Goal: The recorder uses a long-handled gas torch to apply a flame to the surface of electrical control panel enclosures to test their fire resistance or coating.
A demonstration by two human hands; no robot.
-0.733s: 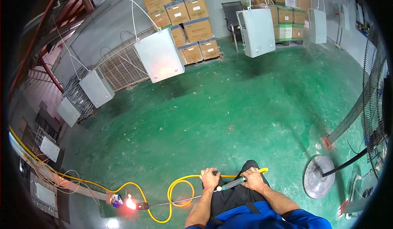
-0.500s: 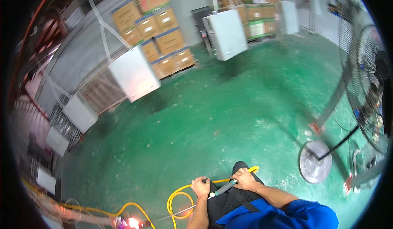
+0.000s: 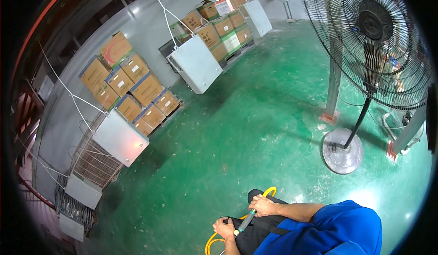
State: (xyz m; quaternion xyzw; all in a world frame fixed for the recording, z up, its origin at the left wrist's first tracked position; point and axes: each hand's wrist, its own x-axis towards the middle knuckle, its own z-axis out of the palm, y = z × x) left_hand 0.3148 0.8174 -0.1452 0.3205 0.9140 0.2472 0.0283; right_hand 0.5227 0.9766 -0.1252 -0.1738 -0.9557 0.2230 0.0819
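We sit over dark trousers point(image 3: 259, 233), our right hand point(image 3: 263, 206) closed around the upper end of a grey-green tool handle point(image 3: 247, 222), which slants down to the left across our lap. A pale yellow knob point(image 3: 236, 232) sits at its lower end, between our two hands; beyond it the tool runs out of view. Our left hand point(image 3: 223, 228) rests by the left knee with its fingers bent, and we cannot tell whether they hold anything. A yellow hose point(image 3: 272, 188) loops out past the right hand and shows again beside the left. Across the green floor point(image 3: 219, 132), most of the writing we see is on cardboard. The nearer stack of boxes point(image 3: 146, 90) carries dark print and small white labels point(image 3: 167, 103), the labels too small to read, and its top box point(image 3: 115, 50) bears a curved pinkish-red mark. The farther stack point(image 3: 222, 26) shows bolder dark characters and green bands. Pale metal cases point(image 3: 196, 66) hang from white cords, and a black pedestal fan point(image 3: 372, 20) stands to our right.
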